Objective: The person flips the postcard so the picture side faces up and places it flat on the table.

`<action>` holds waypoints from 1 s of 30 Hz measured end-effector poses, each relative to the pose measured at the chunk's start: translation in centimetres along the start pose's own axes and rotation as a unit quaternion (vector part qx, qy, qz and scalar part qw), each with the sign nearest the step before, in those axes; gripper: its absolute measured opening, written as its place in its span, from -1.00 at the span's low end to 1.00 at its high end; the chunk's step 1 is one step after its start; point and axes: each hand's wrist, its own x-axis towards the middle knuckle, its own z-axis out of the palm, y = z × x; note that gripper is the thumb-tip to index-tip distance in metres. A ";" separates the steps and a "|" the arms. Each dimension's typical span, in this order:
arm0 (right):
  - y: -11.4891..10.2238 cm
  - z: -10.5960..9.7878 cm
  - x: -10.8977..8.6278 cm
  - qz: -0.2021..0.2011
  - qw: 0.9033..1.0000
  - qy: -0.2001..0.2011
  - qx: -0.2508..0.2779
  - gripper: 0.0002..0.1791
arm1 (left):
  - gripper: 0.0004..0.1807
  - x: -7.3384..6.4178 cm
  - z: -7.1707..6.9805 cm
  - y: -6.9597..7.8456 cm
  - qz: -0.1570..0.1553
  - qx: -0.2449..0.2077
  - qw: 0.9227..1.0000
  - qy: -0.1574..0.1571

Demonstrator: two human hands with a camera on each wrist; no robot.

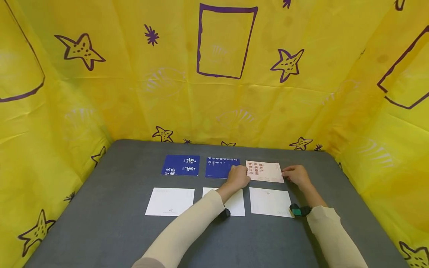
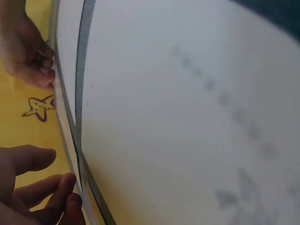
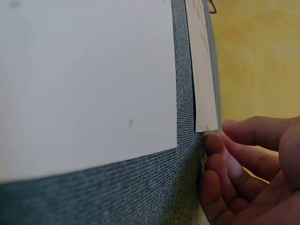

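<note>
Your left hand (image 1: 239, 176), fingers loosely bent, sits at the left edge of the pale-pink rectangular paper card (image 1: 264, 171); your right hand (image 1: 298, 175), thumb parted, is at its right edge. Leftward lie two blue rectangular cards (image 1: 181, 165); nearer you, three white rectangular cards (image 1: 170, 201).

On the left blue card (image 1: 179, 163) we can read 2 large white Chinese characters, 活 above 生, while the smaller white ones near its lower left corner are too small for us to make out surely. We see white Chinese characters in rows along the top of the right blue card (image 1: 216, 170) and 3 lines of red ones on the pale pink card (image 1: 269, 172), too fine to read with confidence. On the left white card (image 1: 170, 201) and right white card (image 1: 270, 203) we find only faint print, unreadable to us.
</note>
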 end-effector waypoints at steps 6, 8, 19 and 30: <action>-0.4 -0.2 -0.6 -0.009 1.000 0.001 0.002 -0.67 | -0.77 -0.6 -1.3 -0.6 0.020 -0.056 0.998 0.005; -0.7 -0.2 -0.8 -0.015 1.000 -0.001 0.002 -0.66 | -0.75 -0.8 -1.9 -0.8 0.014 -0.076 0.997 0.003; -3.8 0.6 -2.9 -0.086 0.996 -0.010 0.018 -0.61 | -0.77 -2.6 -6.1 -2.6 -0.005 -0.200 0.980 -0.019; -7.4 2.2 -5.5 -0.187 0.982 -0.017 -0.002 -0.68 | -0.76 -5.2 -9.8 -4.6 -0.014 -0.195 0.980 -0.038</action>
